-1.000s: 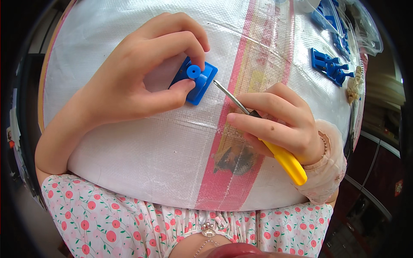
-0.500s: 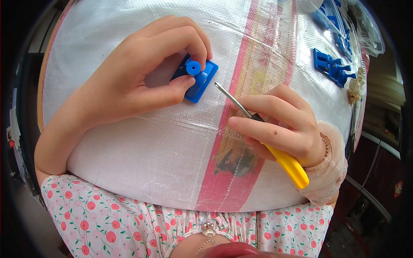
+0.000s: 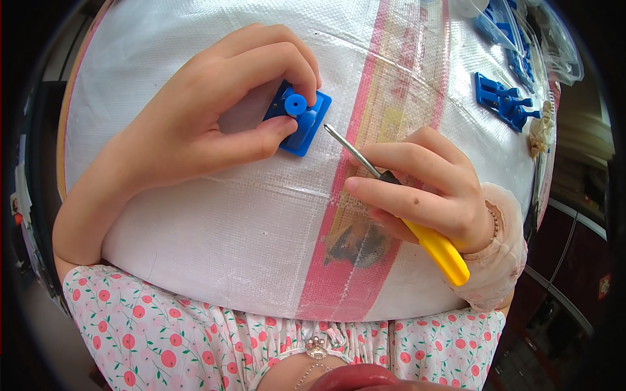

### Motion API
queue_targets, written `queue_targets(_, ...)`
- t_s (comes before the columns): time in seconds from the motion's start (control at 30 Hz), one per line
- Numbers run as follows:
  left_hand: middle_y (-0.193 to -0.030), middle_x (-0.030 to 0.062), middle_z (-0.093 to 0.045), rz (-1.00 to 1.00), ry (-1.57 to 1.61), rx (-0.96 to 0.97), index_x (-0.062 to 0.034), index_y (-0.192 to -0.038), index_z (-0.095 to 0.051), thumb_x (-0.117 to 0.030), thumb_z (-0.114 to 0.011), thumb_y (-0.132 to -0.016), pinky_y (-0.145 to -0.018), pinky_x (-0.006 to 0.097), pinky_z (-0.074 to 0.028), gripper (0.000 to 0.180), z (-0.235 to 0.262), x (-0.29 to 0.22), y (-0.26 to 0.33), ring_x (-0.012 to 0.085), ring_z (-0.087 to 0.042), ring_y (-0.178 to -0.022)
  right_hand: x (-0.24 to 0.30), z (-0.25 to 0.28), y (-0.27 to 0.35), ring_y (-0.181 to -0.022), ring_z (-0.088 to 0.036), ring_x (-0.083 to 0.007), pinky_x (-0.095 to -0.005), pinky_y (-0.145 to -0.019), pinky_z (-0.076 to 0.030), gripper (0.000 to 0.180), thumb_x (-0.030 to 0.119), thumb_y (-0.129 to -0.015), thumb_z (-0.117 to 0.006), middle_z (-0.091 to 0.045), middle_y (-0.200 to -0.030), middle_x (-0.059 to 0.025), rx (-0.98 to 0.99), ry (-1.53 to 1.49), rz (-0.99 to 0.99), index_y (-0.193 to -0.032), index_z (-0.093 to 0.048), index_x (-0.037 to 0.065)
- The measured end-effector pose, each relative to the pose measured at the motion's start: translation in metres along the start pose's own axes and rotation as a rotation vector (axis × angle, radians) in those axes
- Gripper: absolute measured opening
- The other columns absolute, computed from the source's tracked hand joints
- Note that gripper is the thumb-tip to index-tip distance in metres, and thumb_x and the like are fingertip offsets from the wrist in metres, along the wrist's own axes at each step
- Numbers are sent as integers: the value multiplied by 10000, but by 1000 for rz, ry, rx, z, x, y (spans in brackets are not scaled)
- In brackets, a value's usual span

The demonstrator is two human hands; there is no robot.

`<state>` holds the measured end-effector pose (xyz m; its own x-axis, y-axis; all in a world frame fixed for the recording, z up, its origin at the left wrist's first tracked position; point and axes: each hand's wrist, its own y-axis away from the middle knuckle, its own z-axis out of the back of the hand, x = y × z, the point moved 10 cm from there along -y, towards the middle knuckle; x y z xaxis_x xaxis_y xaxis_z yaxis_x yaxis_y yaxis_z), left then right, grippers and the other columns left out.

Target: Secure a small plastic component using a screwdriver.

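Observation:
Between the thumb and fingers of my left hand (image 3: pixel 238 98) is a blue plastic part (image 3: pixel 306 133) with a flat rectangular base and a round knob with a small centre hole on top. It rests on the covered table, and my fingers hide some of its left side. In my right hand (image 3: pixel 430 189) lies a screwdriver (image 3: pixel 435 251) with a yellow handle, a black collar and a metal shaft. Its shaft slants up and left, and the tip stops just right of the blue part, apart from it.
At the right, another blue plastic part (image 3: pixel 505 101) lies near the table's edge. Behind it are clear plastic bags (image 3: pixel 557 49) with more blue pieces. A small beige clump (image 3: pixel 540 133) sits beside them. A white woven sheet (image 3: pixel 215 241) with a pink-edged printed band covers the round table.
The knob of the blue part has shifted very slightly to the right with my left fingertips. My right hand and the screwdriver are almost where they were.

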<state>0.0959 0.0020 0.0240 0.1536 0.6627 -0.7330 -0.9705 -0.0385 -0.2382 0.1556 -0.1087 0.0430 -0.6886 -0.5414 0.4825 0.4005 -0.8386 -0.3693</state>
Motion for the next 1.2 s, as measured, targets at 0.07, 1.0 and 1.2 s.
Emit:
queue_targets(0.07, -1094, 100, -542, -31, -40, 6, -44, -987, -560, -13, -623, -698, -870, 305, -472, 297, 1, -4, 0, 206, -556, -1006, 0, 0, 0, -666, -502, -166, -251, -555, -421, 375, 53, -704, -760, -647, -1040, -111, 8, -12, -12, -1069, -691, 106)
queue_targets(1.0, -1105, 127, -631, -28, 87, -10, -42, -934, -641, -2, -667, -774, -885, 331, -500, 166, 1, -1, -1, 242, -608, -1044, 5, -5, 0, -709, -520, -172, -257, -585, -437, 362, 143, -696, -699, -639, -1082, -128, 96, 35, 29, -1059, -706, 149)
queue_targets(1.2, -1103, 132, -662, 6, 220, -53, -33, -931, -659, 56, -650, -774, -893, 342, -518, 181, 1, 5, -2, 250, -629, -1061, 9, -7, 2, -710, -514, -171, -258, -577, -426, 393, 156, -662, -669, -630, -1092, -121, 87, 122, 78, -1053, -705, 162)
